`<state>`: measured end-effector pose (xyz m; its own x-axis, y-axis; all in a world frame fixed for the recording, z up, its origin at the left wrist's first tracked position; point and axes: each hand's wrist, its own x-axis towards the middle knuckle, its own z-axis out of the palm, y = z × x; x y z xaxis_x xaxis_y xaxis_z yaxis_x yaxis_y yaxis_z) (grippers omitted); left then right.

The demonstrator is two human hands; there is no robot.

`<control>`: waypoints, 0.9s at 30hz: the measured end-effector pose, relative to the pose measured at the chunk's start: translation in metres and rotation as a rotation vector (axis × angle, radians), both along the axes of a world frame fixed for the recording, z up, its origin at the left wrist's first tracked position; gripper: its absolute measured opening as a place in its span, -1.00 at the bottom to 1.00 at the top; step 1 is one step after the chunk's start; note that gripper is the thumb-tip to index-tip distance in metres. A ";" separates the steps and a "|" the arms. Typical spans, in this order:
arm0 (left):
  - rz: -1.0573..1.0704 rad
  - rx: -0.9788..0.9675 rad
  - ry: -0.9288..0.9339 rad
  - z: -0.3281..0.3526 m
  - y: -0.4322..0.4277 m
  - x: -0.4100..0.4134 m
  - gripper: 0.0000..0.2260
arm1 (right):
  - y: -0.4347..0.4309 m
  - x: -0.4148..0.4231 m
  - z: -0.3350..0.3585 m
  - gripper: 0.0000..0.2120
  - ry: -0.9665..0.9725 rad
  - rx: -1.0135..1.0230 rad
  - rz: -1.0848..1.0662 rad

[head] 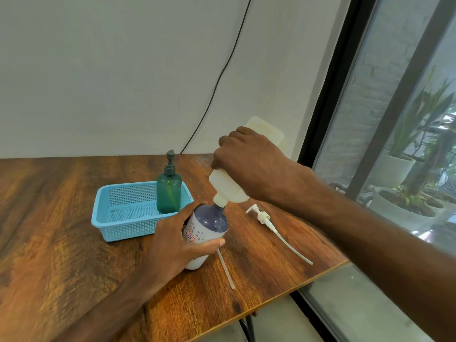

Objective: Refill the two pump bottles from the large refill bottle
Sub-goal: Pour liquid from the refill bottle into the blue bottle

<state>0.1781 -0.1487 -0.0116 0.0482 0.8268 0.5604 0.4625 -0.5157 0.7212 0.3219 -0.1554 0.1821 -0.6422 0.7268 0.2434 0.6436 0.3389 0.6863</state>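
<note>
The large refill bottle (230, 186), pale and translucent, is tipped steeply mouth-down, its white neck set right against the open mouth of the purple-topped pump bottle (209, 224). The right hand (249, 166) is wrapped around the refill bottle's body from above, fingers curled over its far side. The left hand (180, 240) is clasped round the purple-topped bottle, thumb across its near side, holding it tilted on the bench (61, 230) with its base resting on the wood. A small red-edged label shows on that bottle's white patterned side.

Just to the right, a white pump head (262, 215) lies flat on the bench, its long dip tube running toward the near right corner. A second thin white tube (225, 269) lies beneath the held bottle, angled toward the front edge.

Behind the left hand sits a light blue perforated basket (116, 211), and in its right end stands the green pump bottle (169, 191), upright with its dark pump fitted. A black cable (217, 87) runs down the wall behind the bench.
</note>
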 end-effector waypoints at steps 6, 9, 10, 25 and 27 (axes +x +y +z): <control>0.003 0.004 0.020 0.000 0.001 -0.001 -0.31 | 0.000 -0.001 0.000 -0.55 -0.012 0.007 -0.009; -0.006 -0.001 0.010 0.000 0.001 -0.001 -0.31 | 0.000 -0.002 0.000 -0.55 -0.020 0.006 -0.014; -0.005 0.001 0.011 0.000 0.001 -0.001 -0.32 | 0.000 -0.002 0.000 -0.55 -0.020 0.006 -0.014; -0.018 -0.011 -0.032 0.000 0.001 0.000 -0.31 | 0.012 0.027 0.002 -0.49 0.200 -0.224 -0.006; -0.020 -0.018 -0.044 0.000 0.001 -0.001 -0.32 | 0.017 0.043 -0.002 -0.39 0.357 -0.342 -0.040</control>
